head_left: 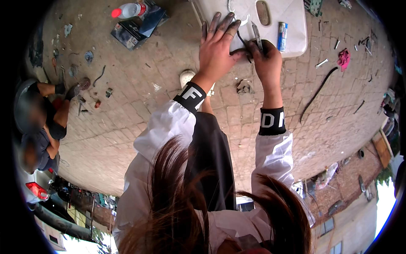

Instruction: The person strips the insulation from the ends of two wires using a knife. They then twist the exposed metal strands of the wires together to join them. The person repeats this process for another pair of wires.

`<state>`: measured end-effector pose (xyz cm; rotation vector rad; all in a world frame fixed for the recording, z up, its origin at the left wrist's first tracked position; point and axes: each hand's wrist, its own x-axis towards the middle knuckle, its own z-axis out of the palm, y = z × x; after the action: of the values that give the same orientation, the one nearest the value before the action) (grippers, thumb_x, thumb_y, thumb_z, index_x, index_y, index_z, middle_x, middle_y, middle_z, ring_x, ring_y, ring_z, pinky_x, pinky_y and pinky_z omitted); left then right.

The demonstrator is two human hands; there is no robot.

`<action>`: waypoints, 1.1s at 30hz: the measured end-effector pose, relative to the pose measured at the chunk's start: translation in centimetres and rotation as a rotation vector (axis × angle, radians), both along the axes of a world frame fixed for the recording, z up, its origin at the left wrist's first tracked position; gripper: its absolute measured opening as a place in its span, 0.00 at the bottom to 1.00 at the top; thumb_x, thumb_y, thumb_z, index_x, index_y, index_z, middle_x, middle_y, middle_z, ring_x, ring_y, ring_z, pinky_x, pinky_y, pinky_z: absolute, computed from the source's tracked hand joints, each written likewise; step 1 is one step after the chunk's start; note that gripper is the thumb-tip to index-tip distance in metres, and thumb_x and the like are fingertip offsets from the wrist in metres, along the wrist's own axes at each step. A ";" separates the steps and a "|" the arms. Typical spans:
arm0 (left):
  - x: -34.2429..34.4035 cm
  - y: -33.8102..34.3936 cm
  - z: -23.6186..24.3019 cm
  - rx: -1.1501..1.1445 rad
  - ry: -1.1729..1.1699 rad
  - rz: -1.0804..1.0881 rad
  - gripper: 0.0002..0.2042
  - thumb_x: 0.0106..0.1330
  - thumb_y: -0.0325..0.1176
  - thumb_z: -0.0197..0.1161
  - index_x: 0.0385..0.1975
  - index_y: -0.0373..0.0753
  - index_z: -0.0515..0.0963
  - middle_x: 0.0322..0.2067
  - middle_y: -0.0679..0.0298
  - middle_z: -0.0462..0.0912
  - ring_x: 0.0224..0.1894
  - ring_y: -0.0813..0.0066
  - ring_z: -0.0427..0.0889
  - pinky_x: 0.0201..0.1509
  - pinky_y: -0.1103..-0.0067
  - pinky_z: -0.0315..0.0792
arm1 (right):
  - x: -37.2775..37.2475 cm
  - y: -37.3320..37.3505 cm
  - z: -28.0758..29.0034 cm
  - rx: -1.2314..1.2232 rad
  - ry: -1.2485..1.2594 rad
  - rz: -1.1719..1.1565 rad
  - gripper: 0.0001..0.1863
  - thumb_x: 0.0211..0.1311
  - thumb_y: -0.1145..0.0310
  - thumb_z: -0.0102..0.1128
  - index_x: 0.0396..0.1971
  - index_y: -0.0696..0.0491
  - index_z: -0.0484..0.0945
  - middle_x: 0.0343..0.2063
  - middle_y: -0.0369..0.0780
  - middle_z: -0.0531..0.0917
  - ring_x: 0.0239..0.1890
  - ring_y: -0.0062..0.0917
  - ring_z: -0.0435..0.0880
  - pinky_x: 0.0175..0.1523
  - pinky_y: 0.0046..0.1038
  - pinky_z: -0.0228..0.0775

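My left hand (218,44) lies with its fingers stretched out over the near edge of a white plastic stool (294,25). Its fingertips are darkened with grime, and its thumb reaches toward my right hand. Close beside that thumb runs a short black cable (242,40), with a thin white wire (230,5) beyond it. My right hand (267,57) is closed around a utility knife, whose pointed blade (256,33) sticks up away from me; its handle is mostly hidden. A blue and white lighter (282,37) lies on the stool, right of my right hand.
A dark box (131,34) with a red-capped bottle (129,10) stands on the paving at far left. A person (46,122) sits at left. A wrench (322,63), a pink cloth (344,59) and a black hose (315,95) lie at right. A crumpled rag (244,86) lies near the stool.
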<state>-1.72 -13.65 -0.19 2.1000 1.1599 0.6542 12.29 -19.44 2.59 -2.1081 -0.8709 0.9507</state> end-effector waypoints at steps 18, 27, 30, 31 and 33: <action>-0.4 0.1 0.2 -0.063 0.033 -0.062 0.40 0.44 0.37 0.73 0.62 0.48 0.64 0.66 0.67 0.59 0.70 0.57 0.52 0.69 0.54 0.49 | 0.5 1.4 0.1 -0.213 -0.147 0.163 0.21 0.48 0.53 0.70 0.23 0.60 0.80 0.18 0.47 0.81 0.23 0.40 0.80 0.30 0.33 0.70; -0.6 0.3 0.9 -0.076 0.016 -0.062 0.39 0.44 0.36 0.73 0.62 0.47 0.65 0.66 0.67 0.58 0.70 0.58 0.51 0.70 0.57 0.48 | -3.1 -1.3 1.2 -0.066 -0.299 0.123 0.12 0.66 0.67 0.48 0.47 0.53 0.72 0.25 0.49 0.81 0.29 0.47 0.80 0.32 0.43 0.72; -0.8 0.4 1.2 -0.049 0.002 -0.047 0.38 0.44 0.37 0.72 0.61 0.46 0.66 0.66 0.66 0.59 0.69 0.59 0.52 0.71 0.58 0.48 | -4.0 -1.0 2.1 -0.077 -0.412 0.208 0.18 0.64 0.69 0.49 0.55 0.48 0.70 0.26 0.47 0.82 0.27 0.44 0.81 0.31 0.41 0.73; -0.8 0.4 1.2 -0.044 0.013 -0.049 0.38 0.44 0.37 0.72 0.61 0.46 0.66 0.66 0.66 0.59 0.69 0.59 0.52 0.71 0.58 0.48 | -4.0 -0.9 1.8 -0.073 -0.438 0.233 0.20 0.63 0.70 0.49 0.56 0.47 0.70 0.25 0.47 0.82 0.27 0.43 0.81 0.31 0.40 0.73; -0.8 0.5 1.3 -0.046 0.011 -0.052 0.38 0.44 0.37 0.72 0.61 0.46 0.66 0.66 0.66 0.59 0.69 0.59 0.52 0.71 0.58 0.49 | -4.2 -0.8 1.9 -0.081 -0.443 0.248 0.20 0.62 0.71 0.50 0.56 0.47 0.71 0.26 0.47 0.82 0.27 0.43 0.81 0.32 0.39 0.73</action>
<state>-2.49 -13.15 1.11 2.0906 1.1118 0.5877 8.13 -20.19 4.52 -2.3630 -1.3599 0.6498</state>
